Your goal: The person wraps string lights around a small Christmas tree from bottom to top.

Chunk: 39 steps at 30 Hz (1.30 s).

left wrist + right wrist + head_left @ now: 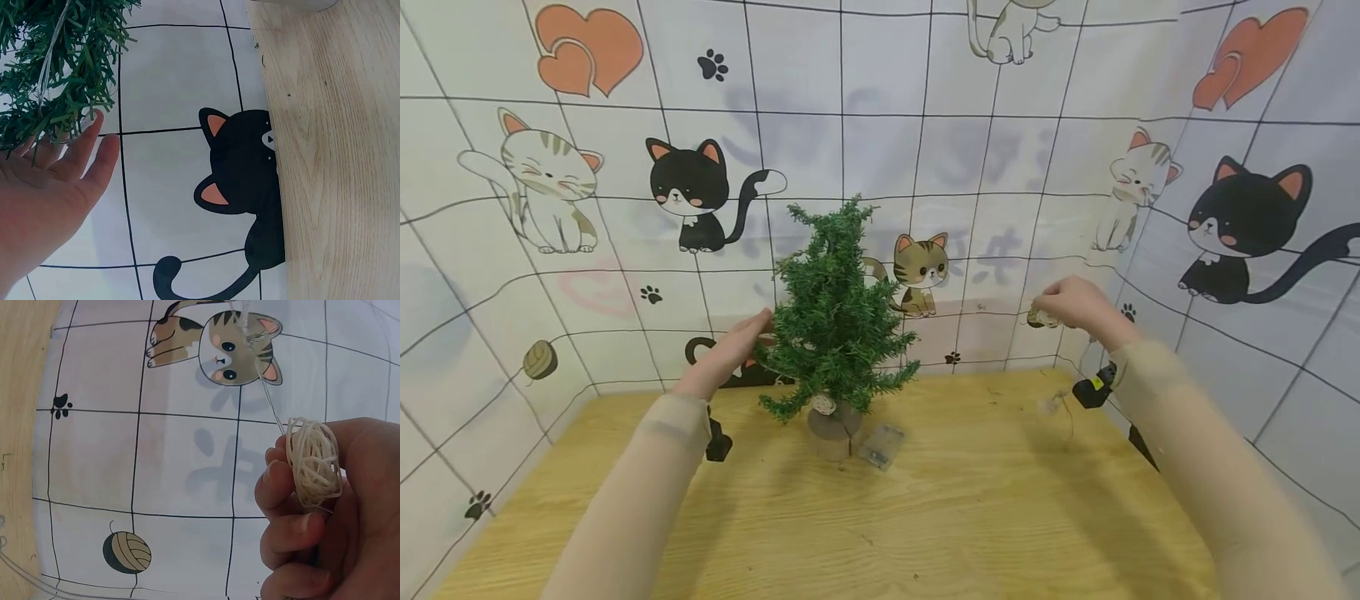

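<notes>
Looks to me like the job is dressing the little green tree (838,317), and the step in hand is managing the string: the right hand (1081,308) has its fingers curled round a pale woven ball (314,464) with thin wire (270,400) coming off it. I'd say the next move calls for bringing that ball over to a branch without snagging. Wire's too fine in the head view for me to tell whether it reaches the tree, so take that as a guess.

Pose-wise, the right arm is stretched out, hand up above the tabletop (962,517), well right of the tree. The left hand (730,354) isn't gripping anything, fingers loosely extended by the tree's left branches. Tree's upright left of center, a clear box (883,446) beside its base (835,446).
</notes>
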Tool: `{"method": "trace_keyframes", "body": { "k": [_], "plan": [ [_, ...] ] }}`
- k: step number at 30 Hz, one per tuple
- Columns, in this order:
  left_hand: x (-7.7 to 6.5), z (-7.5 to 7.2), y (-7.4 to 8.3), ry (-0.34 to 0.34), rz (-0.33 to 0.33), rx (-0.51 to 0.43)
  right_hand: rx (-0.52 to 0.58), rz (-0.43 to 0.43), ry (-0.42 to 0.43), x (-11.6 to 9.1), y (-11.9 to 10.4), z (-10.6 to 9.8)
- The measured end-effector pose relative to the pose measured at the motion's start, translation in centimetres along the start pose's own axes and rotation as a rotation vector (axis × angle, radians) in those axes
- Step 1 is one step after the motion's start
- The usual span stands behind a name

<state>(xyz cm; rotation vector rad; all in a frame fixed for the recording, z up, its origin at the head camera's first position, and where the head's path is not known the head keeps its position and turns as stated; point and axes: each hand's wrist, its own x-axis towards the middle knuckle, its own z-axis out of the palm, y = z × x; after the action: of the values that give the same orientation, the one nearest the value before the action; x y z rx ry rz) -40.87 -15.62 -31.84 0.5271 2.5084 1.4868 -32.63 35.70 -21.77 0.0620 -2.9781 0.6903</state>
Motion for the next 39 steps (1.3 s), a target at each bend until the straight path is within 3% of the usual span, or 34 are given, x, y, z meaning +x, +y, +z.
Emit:
{"method": "trace_keyframes", "body": {
  "k": [3, 7, 13, 24, 28, 32, 39],
  "plan": [
    [-0.3, -0.2, -0.6, 0.005, 0.021, -0.013, -0.003, -0.016, -0.02, -1.0, 0.2, 0.3],
    [-0.8, -0.5, -1.2, 0.009, 0.097, -0.015, -0.005, -0.027, -0.04, -2.5, 0.6, 0.5],
    [-2.5, -0.7, -1.0, 0.02, 0.18, 0.004, 0.032, -0.046, -0.076, -4.9, 0.9, 0.7],
    [-6.2, -0.3, -0.9, 0.139, 0.176, 0.11, 0.024, -0.186, -0.089, -10.2, -1.0, 1.5],
    [-6.7, 0.0, -0.8, 0.195, 0.204, 0.182, 0.013, -0.208, -0.078, -11.2, -2.1, 2.0],
    [-6.0, 0.6, -0.7, 0.24, 0.117, 0.24, 0.021, -0.223, -0.076, -11.5, -2.5, 2.3],
    [-4.7, 2.5, -1.9, 0.146, -0.141, 0.024, 0.063, -0.241, -0.07, -11.6, -2.7, 2.6]
  ]
}}
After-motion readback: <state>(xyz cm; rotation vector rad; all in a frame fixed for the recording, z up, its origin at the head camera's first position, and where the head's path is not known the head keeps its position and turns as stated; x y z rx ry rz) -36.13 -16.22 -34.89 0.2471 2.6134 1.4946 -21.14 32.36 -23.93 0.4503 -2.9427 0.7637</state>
